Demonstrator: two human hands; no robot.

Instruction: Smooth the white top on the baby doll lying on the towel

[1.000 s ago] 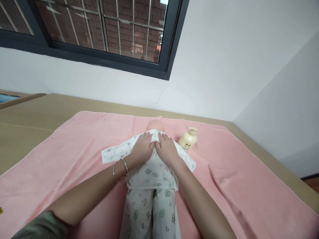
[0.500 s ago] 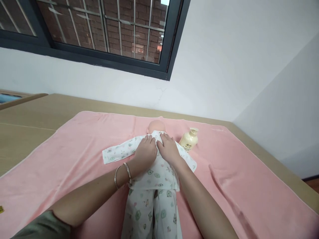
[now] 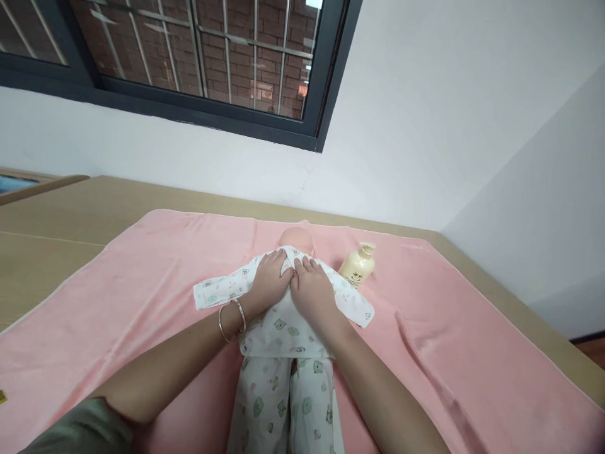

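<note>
Pink towelling covers the tabletop, and on it lies the doll on its back, head toward the wall, dressed in a printed white top and matching trousers. Against half a second ago, I note both hands have slid up the chest toward the collar — the fabric under them looks pulled flatter, which I read as smoothing or closing the front of the garment. The left hand rests palm down on the doll's chest, fingers slightly spread, bangles at the wrist. The right hand lies just beside it, thumbs touching near the neckline. Neither is clenched; whether the fingertips pinch the collar edge I cannot tell from this angle. A cream pump bottle stands just right of the doll's shoulder — untouched.
</note>
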